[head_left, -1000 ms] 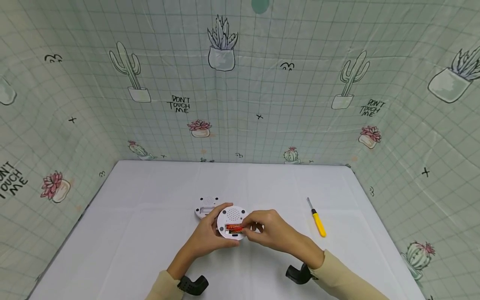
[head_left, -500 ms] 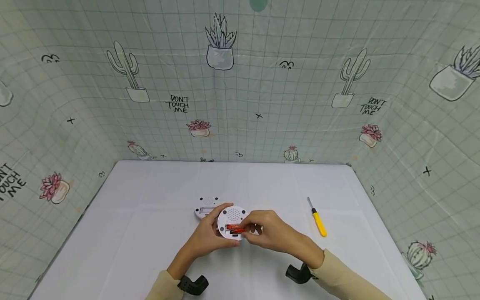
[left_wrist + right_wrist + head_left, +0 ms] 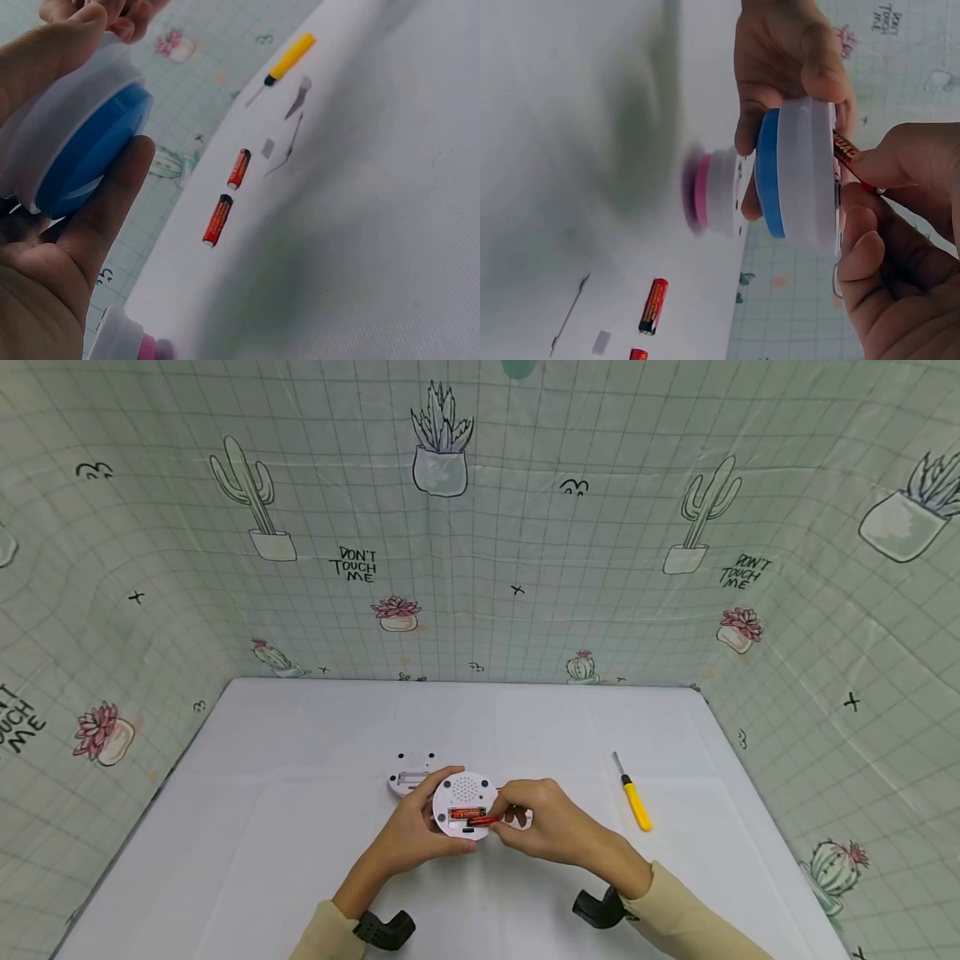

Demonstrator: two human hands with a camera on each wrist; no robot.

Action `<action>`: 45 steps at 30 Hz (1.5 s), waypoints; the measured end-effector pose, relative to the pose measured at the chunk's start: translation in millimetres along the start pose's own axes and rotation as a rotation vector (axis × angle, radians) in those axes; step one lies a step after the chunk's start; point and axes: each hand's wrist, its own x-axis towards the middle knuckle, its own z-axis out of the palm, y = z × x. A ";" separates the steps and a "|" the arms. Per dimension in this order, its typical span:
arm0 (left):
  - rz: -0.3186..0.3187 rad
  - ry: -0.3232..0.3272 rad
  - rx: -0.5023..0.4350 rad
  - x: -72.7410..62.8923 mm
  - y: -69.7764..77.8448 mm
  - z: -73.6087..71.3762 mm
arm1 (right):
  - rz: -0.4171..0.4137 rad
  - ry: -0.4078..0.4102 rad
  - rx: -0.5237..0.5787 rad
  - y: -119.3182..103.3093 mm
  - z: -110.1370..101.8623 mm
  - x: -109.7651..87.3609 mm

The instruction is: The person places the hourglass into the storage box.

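Observation:
In the head view, my left hand [image 3: 408,837] grips a round white device [image 3: 465,786] by its rim, its back with speaker holes and battery bay turned up. The wrist views show its blue front [image 3: 768,176] on the other side. One red battery [image 3: 465,813] lies in the bay. My right hand [image 3: 551,827] pinches a second red battery [image 3: 846,151] between thumb and finger. That battery is tilted, with its inner end at the bay and its outer end standing out past the back. My other right fingers are curled near the device's edge.
Behind my left hand, a similar white device [image 3: 411,776] with a pink front [image 3: 702,190] lies back up, its bay uncovered. A yellow screwdriver [image 3: 636,803] lies to the right. Two loose batteries, one red battery [image 3: 217,220] nearer, a thin rod [image 3: 291,150] and a small grey piece [image 3: 268,148] are on the table.
The lower battery has shifted right and tilted partly out of the bay, pinched by my right hand, which has moved slightly right. My left hand holds the device nearly still.

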 end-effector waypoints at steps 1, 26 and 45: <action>0.000 0.002 0.006 -0.2 0.1 -0.2 | -0.005 0.005 -0.001 0.4 -0.1 -0.5; -0.046 0.063 0.061 -4.2 3.5 -3.1 | 0.331 0.074 0.002 82.5 -31.7 -11.1; -0.026 0.047 0.032 -5.6 2.2 -4.1 | 0.483 -0.004 -0.081 131.3 -16.9 -13.9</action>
